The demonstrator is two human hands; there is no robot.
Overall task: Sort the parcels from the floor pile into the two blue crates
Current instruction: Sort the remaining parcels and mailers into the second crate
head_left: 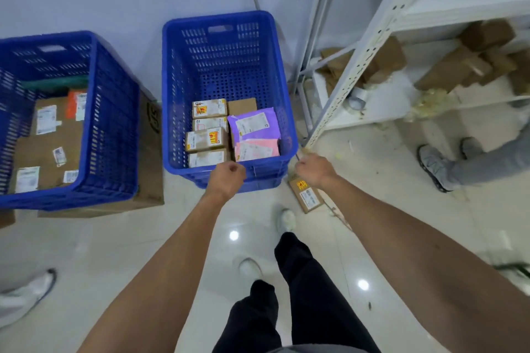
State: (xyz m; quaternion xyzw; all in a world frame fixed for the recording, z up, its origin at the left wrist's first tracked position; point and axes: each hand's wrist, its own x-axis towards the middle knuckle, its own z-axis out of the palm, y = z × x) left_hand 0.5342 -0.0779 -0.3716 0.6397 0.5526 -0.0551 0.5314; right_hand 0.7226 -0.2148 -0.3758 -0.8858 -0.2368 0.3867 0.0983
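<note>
Two blue crates stand by the wall. The left crate (114,129) holds a large labelled cardboard box and an orange parcel. The right crate (223,46) holds several small labelled boxes (207,139), a purple mailer (255,123) and a pink mailer (256,149). My left hand (228,178) hovers at this crate's near rim, fingers curled, with nothing visible in it. My right hand (314,170) is at the crate's near right corner, just above a small labelled cardboard parcel (307,196) on the floor. Its fingers curl downward, and what they hold, if anything, is hidden.
A white metal shelf rack (355,66) stands right of the crates, with brown boxes (470,63) and packing scraps on its low shelves. Another person's grey shoes (436,166) are at the right and a white shoe (28,292) at the left. The left crate sits on a flat carton (149,152).
</note>
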